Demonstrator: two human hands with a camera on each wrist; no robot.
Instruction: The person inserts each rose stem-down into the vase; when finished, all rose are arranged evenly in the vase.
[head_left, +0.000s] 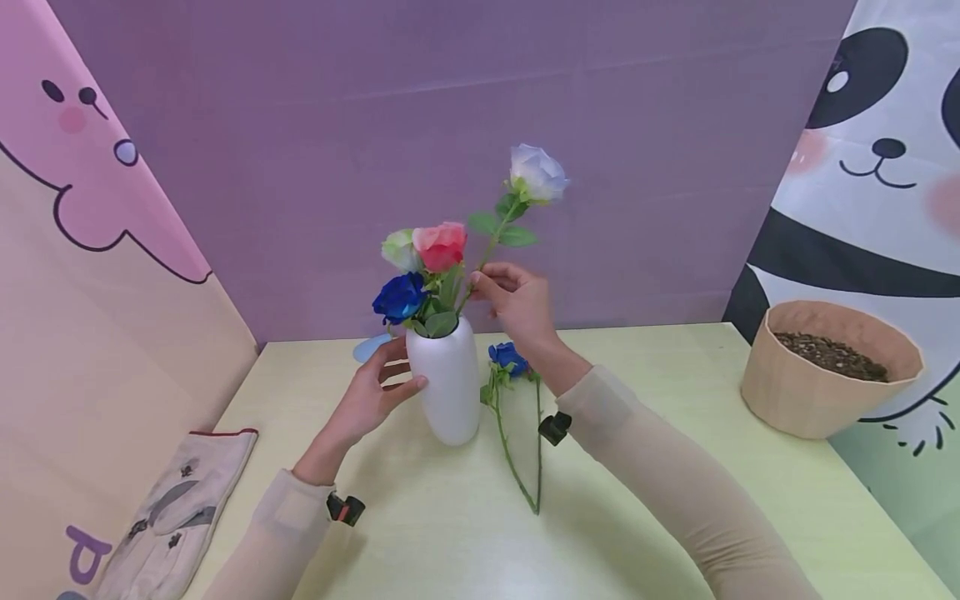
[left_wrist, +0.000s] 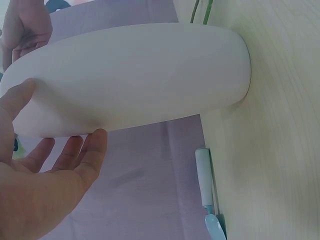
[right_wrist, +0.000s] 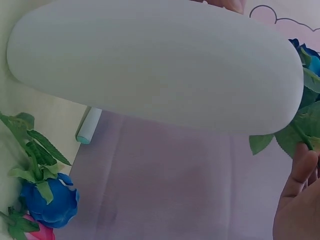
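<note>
A white vase stands on the pale table with a blue rose, a pink rose and a whitish-green rose in it. My left hand grips the vase's side, thumb on the vase and fingers round behind it. My right hand pinches the stem of a pale lavender rose just above the vase mouth; its lower stem enters the vase. Its fingers show beside the leaves.
Another blue rose lies on the table right of the vase, with two long stems and a pink bud beside it. A light-blue tool lies behind the vase. Soil-filled pot at right, work gloves at left.
</note>
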